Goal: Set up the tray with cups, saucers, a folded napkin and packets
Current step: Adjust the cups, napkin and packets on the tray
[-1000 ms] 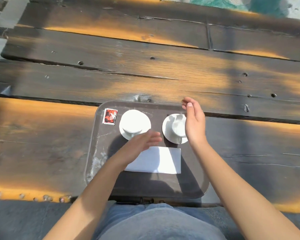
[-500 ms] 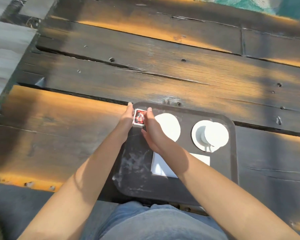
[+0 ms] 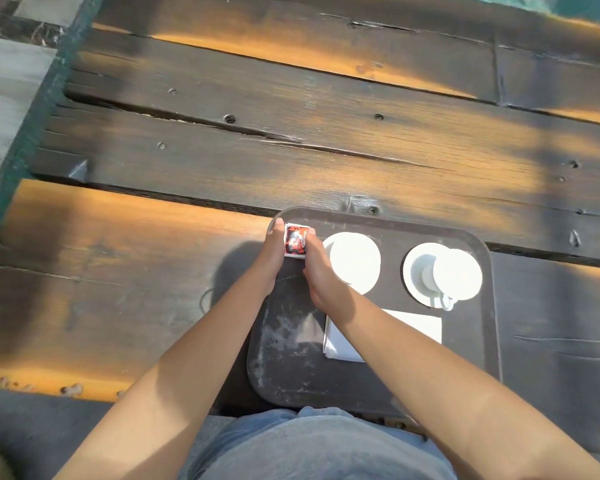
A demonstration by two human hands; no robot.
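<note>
A dark tray (image 3: 478, 355) lies at the table's near edge. At its far left corner sits a small stack of red and white packets (image 3: 295, 240). My left hand (image 3: 272, 258) presses the stack's left side and my right hand (image 3: 321, 271) its right side. Two upturned white cups rest on saucers: one (image 3: 355, 261) right beside my right hand, the other (image 3: 444, 275) farther right with its handle toward me. A folded white napkin (image 3: 416, 327) lies below the cups, partly under my right forearm.
The tray rests on a dark, worn wooden plank table (image 3: 291, 140) with sunlit orange patches. The table's left edge (image 3: 32, 133) has a green rim, with pale floor beyond. My lap in blue jeans (image 3: 319, 445) is at the bottom.
Both hands left the napkin and right cup and went to the packets at the tray's far left corner, closing in on the stack from both sides. The camera view swung left.
</note>
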